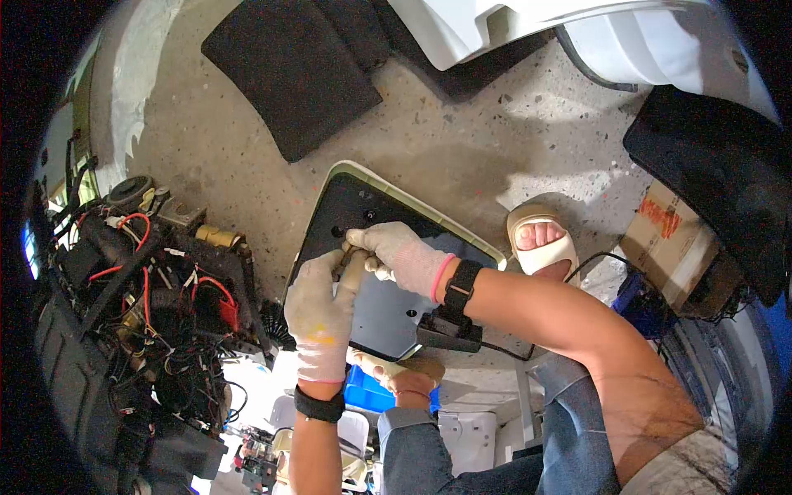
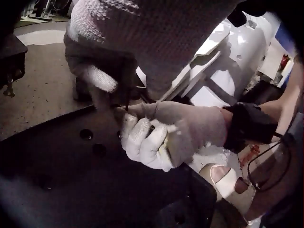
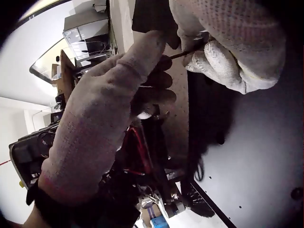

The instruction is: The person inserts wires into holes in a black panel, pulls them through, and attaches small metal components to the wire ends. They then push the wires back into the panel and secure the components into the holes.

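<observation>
Both hands wear whitish knit gloves and meet above a dark flat panel (image 1: 384, 318) with round holes and a pale green rim. A thin dark rod (image 3: 180, 54) spans the gap between their fingertips. My right hand (image 1: 400, 252) pinches one end, its other fingers curled into the palm, as the right wrist view shows. My left hand (image 1: 320, 309) holds the other end between thumb and fingers, the thumb lying along it. In the left wrist view the right hand (image 2: 159, 137) is low over the panel's edge, and the rod is mostly hidden.
To the left stands a machine frame full of tangled wires (image 1: 148, 289). Black mats (image 1: 289, 74) and a white plastic shell (image 1: 495, 29) lie on the speckled floor beyond. A sandaled foot (image 1: 540, 239) is close to the panel's right; a cardboard box (image 1: 672, 239) is farther right.
</observation>
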Demonstrator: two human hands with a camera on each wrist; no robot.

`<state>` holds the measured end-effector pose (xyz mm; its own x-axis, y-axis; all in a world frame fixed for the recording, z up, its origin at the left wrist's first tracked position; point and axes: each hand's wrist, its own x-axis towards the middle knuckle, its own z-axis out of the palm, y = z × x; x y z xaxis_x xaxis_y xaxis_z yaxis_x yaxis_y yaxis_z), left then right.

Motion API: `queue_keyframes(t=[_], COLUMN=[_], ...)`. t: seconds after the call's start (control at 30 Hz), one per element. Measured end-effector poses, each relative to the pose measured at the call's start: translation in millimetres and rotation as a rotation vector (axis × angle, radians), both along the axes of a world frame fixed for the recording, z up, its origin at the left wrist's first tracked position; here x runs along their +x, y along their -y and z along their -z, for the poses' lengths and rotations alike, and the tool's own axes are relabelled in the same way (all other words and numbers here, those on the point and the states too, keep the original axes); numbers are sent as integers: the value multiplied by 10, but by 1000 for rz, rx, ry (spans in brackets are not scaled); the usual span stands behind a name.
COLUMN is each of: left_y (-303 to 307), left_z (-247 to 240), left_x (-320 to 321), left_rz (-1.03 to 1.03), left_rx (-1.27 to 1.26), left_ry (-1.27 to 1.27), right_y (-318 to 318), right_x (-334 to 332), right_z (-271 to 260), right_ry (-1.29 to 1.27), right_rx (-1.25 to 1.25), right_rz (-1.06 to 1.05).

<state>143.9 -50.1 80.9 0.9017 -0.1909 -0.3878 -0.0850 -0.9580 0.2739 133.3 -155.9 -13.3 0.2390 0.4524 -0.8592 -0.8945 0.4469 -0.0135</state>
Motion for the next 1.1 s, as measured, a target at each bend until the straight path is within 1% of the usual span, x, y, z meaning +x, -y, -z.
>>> queue_keyframes(t=[0.1, 0.13, 0.17, 0.2, 0.27, 0.3, 0.33, 0.4, 0.47, 0.53, 0.57, 0.6, 0.67, 0.7, 0.73, 0.8, 0.83, 0.87, 0.93, 0.97, 1.03, 1.07, 1.1], left_y=[-32, -4, 12, 14, 8, 34, -8, -43, -84, -57, -25, -7, 2, 25, 20, 30, -22, -12, 17, -24, -115, -135, -99], left_z=[-10, -17, -19, -14, 19, 100, 90, -5, 34, 65, 51, 59, 66, 63, 52, 14, 41, 29, -8, 25, 101, 119, 108], left_x=[56, 104, 129, 125, 103, 38, 16, 35, -10, -39, -36, -18, -3, -58, -45, 7, 1, 11, 38, 15, -26, -44, -24], left_rz=[53, -123, -300, -300, -679, -309, -309, 337, 314, 20, -355, -355, -661, -345, -346, 213, 268, 267, 316, 315, 174, 173, -247], left_rx=[23, 24, 24, 23, -184, -179, -179, 193, 213, 128, -139, -141, -176, -163, -161, 107, 134, 134, 319, 318, 284, 284, -16], left_ry=[-61, -239, -416, -416, -504, -111, -113, 112, 71, -99, -297, -299, -532, -255, -255, 83, 40, 41, -108, -108, -159, -158, -371], right_y=[-4, -11, -20, -16, -11, -2, 5, 4, -7, -9, -21, -25, -10, -6, -4, 11, 14, 19, 19, 8, 22, 41, 51], right_x=[-53, -85, -121, -128, -108, -97, -91, -84, -102, -98, -91, -91, -110, -109, -94, -54, -51, -49, -65, -90, -105, -123, -130], right_z=[73, 92, 105, 95, 95, 93, 98, 109, 123, 129, 131, 129, 122, 108, 105, 107, 103, 101, 115, 136, 121, 112, 99], right_ry=[-13, -13, 42, 97, 58, 17, 16, -10, -16, -22, 25, 72, 82, 94, 93, -34, -34, -14, 5, -16, -37, 13, 61], right_rx=[59, 58, 21, -17, 0, 18, 18, 40, 56, 67, 23, -21, -15, -6, -4, 30, 31, 32, 33, 47, 61, 55, 48], right_rz=[-33, -33, 5, 43, 21, -1, -1, -45, -12, 23, 17, 10, 31, 52, 52, -23, -24, -22, -19, -39, -60, -27, 6])
